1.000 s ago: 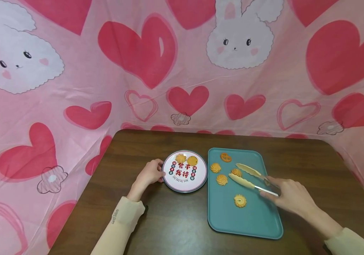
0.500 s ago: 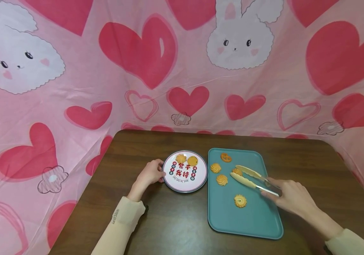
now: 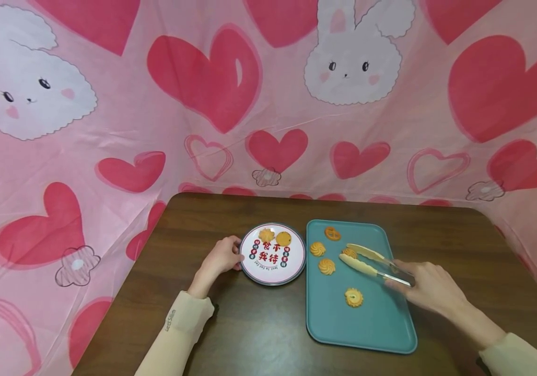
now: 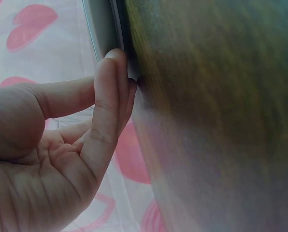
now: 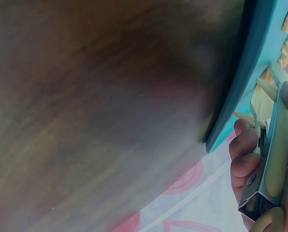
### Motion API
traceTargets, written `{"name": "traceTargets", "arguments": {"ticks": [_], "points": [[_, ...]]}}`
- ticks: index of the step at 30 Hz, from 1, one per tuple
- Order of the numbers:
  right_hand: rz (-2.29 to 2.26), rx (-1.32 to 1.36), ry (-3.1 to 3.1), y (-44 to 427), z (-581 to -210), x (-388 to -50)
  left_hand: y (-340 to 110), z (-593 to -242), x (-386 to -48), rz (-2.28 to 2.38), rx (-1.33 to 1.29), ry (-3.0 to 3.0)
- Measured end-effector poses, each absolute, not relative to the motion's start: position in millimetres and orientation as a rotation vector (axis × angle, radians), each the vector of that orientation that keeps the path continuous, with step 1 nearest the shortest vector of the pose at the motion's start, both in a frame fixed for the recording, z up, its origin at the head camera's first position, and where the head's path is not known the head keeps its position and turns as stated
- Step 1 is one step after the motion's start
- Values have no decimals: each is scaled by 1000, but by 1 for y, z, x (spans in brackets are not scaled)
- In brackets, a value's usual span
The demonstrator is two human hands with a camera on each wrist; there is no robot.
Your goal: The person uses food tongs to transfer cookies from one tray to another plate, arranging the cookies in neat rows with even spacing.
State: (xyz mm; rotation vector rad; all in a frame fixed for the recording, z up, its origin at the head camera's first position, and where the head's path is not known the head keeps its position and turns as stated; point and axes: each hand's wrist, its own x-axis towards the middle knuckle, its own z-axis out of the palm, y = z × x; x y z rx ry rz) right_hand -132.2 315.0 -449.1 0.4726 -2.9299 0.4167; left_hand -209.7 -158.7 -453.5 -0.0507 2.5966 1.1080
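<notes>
My left hand (image 3: pixel 223 255) pinches the left rim of a round white plate (image 3: pixel 268 271); the left wrist view shows thumb and fingers meeting at its edge. Two cookies (image 3: pixel 283 238) lie near the plate's far side. My right hand (image 3: pixel 430 287) grips metal tongs (image 3: pixel 392 278) with cream tips, their arms apart on either side of a swirl cookie (image 3: pixel 350 253). Whether the tips touch that cookie, I cannot tell. It lies on a teal tray (image 3: pixel 362 331). In the right wrist view the fingers wrap round the tongs (image 5: pixel 278 159).
Elsewhere on the tray are a pretzel (image 3: pixel 332 233), two swirl cookies (image 3: pixel 327 267) at the left and a cookie with a pale centre (image 3: pixel 354 297) nearer the front. A pink heart-patterned cloth (image 3: pixel 292 115) hangs behind the brown table (image 3: pixel 249 334).
Compared with one second ago, the tong arms stand slightly closer together around the swirl cookie. The left hand keeps its hold on the plate, and the head view has shifted very slightly.
</notes>
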Motion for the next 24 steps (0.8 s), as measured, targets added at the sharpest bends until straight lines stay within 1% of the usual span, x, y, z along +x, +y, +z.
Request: {"name": "traceTargets", "arguments": {"ticks": [9,16,24], "points": [[396,526,-2903,300,-432,-149,-158,-453,-210,1108,-54,2599],[367,590,-2900,272,-419,-167,-159,-452,-208,1108,-61,2605],[430,716,-2844,237,-416,-184,-158,-452,-208,1109,-32,2611]]}}
